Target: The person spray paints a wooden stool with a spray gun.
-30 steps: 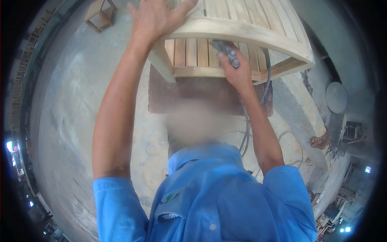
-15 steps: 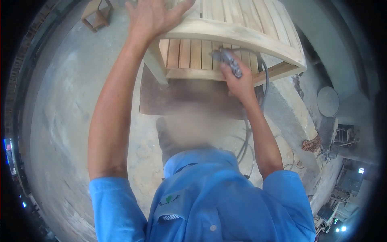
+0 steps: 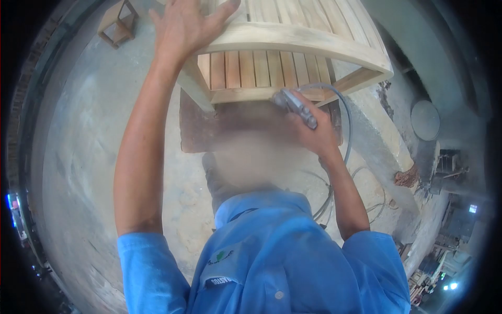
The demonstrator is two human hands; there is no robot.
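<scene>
Pale slatted wooden furniture point(image 3: 303, 39), with a slatted lower shelf point(image 3: 261, 68), stands in front of me. My left hand point(image 3: 183, 29) rests with spread fingers on the near left corner of its top. In my right hand point(image 3: 316, 131) is a grey hand-held air tool point(image 3: 298, 107), gripped round its body. The tool's head is right at the lower front rail point(image 3: 246, 95). A dark hose point(image 3: 345, 112) loops from the tool past my right wrist toward the floor.
The furniture stands over a dark brown board point(image 3: 196, 131) on the concrete floor point(image 3: 89, 136). At the upper left is a small wooden stool point(image 3: 117, 23). To the right lie a concrete ledge point(image 3: 379, 136) and a round grey lid-like disc point(image 3: 425, 120).
My right hand and the air tool have moved down toward me, from in front of the lower slats to the lower front rail. My left hand stays on the top.
</scene>
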